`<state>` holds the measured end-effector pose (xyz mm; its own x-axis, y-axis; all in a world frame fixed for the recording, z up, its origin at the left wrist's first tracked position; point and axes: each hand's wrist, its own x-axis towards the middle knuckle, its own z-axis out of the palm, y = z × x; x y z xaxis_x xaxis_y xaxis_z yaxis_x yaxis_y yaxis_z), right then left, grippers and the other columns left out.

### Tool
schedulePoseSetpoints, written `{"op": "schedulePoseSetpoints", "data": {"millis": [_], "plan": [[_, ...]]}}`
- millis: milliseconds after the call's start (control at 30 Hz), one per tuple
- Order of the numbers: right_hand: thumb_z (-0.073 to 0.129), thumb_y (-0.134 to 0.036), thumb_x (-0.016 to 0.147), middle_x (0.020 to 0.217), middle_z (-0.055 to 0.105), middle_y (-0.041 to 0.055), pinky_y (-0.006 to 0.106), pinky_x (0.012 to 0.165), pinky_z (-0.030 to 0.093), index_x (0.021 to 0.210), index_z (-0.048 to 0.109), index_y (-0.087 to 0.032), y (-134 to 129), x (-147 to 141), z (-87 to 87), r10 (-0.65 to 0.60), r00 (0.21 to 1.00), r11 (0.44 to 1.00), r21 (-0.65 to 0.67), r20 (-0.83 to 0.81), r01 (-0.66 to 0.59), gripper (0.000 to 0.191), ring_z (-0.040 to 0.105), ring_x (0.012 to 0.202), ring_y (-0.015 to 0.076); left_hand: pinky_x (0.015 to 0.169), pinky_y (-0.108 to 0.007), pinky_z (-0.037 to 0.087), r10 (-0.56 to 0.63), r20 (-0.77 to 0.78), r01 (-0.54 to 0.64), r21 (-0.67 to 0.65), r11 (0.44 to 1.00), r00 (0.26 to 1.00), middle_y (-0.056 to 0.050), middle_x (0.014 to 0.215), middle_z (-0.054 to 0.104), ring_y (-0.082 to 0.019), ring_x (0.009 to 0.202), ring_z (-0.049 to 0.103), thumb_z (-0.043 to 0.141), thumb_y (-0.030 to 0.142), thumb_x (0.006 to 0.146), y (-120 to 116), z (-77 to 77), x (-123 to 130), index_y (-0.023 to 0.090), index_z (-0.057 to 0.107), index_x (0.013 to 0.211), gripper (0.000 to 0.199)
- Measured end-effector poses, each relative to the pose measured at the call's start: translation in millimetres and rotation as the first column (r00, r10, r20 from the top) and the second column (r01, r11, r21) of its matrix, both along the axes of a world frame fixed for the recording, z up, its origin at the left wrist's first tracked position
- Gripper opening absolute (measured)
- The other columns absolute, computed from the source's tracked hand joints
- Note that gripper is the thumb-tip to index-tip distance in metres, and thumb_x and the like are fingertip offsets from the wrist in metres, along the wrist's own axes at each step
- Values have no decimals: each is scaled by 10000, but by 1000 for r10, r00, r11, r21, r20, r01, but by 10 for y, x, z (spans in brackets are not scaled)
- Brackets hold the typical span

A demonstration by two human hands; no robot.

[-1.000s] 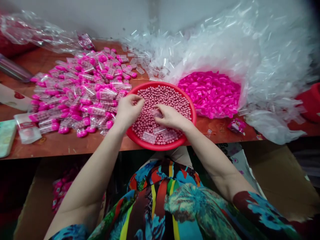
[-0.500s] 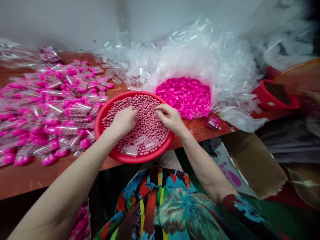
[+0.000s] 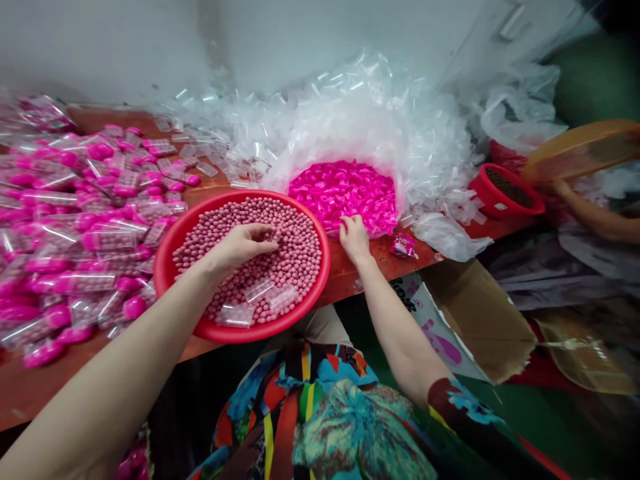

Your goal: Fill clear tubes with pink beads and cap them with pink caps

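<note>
A red basin [image 3: 165, 267] full of small pink beads [image 3: 300, 233] stands at the table's front edge. Over the beads is my left hand [image 3: 245, 245], its thumb and fingers closed round what looks like a small clear plastic tube, mostly hidden. Several clear tubes [image 3: 259, 290] lie on the beads near the basin's front rim. My right hand [image 3: 356, 239] is at the front left edge of a heap of bright pink plastic caps [image 3: 345, 190] in an open bag. Its fingers are bent inward, and whatever is between them is hidden.
Bead-filled tubes with pink caps [image 3: 95, 227] cover the table's left side. Clear empty tubes in plastic [image 3: 360, 100] are heaped along the wall. At right are a small red bowl [image 3: 505, 193], another person's arm [image 3: 595, 213] and an open cardboard box [image 3: 475, 320].
My right hand has left the basin and moved right to the pink caps. My left hand stays over the beads, now lifted with its fingers more visible. The view has shifted right.
</note>
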<state>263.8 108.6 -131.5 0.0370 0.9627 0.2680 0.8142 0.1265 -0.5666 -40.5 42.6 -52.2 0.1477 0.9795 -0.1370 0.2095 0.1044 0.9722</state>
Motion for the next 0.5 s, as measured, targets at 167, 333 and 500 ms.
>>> {"op": "schedulePoseSetpoints", "data": {"millis": [167,333,500], "plan": [[674,-112,911,1190,622,212,440,906,461,1107,737,-150,76,-122,101,12,982,1000,2,186,-12,209,568,1036,276,816,-243,526,120,340,-87,-111,990,933,-76,1020,773,-188,928,683,974,328,628,-215,248,-33,170,797,1000,441],[676,-113,938,1201,643,299,510,954,384,1017,762,-123,216,-236,198,-17,959,1000,-2,283,18,118,541,1163,328,795,-315,578,182,605,-37,-244,969,775,-120,1098,752,-228,958,701,881,277,765,-374,248,106,164,770,1022,302],[729,-198,944,1250,631,368,548,1017,316,1098,771,-34,404,-309,261,-44,922,991,-100,385,89,229,543,1235,356,729,-359,604,158,714,39,-251,967,682,-141,1129,751,-257,912,733,786,217,829,-434,251,175,143,728,1108,294]]}}
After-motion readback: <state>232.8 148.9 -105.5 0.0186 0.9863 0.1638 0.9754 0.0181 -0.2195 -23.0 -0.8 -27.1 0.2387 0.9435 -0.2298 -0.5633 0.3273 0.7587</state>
